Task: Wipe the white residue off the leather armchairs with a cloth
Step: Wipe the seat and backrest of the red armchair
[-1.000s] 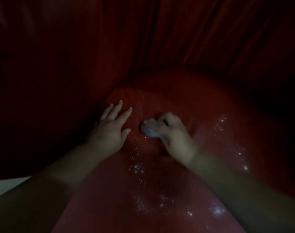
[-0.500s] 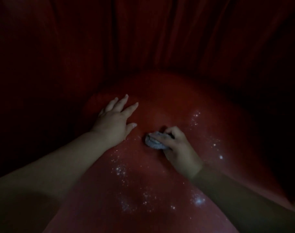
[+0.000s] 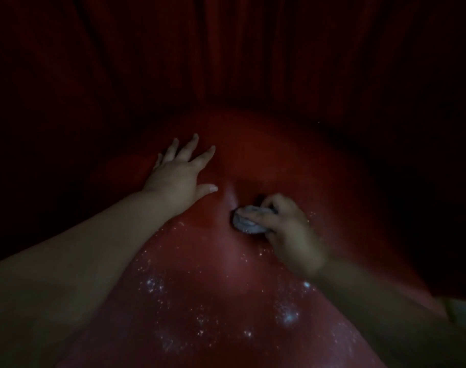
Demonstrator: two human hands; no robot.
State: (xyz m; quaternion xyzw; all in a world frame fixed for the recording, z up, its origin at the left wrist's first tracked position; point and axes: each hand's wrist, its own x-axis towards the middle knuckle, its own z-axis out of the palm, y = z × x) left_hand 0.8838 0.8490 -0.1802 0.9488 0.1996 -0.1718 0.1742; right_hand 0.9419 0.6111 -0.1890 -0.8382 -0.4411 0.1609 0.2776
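Note:
A red leather armchair seat [image 3: 253, 160] fills the dim head view. White specks of residue [image 3: 287, 314] lie scattered over the near part of the cushion. My right hand [image 3: 290, 235] grips a small crumpled grey cloth [image 3: 247, 221] and presses it onto the leather at mid-seat. My left hand [image 3: 178, 176] rests flat on the cushion to the left of the cloth, fingers straight and spread. A small crease in the leather rises between the two hands.
The dark red pleated chair back [image 3: 240, 62] stands behind the seat, with deep shadow on both sides. A pale strip of floor [image 3: 463, 312] shows at the right edge.
My right hand has slid the cloth sideways across the seat while the view shifted. My left hand stays flat on the leather.

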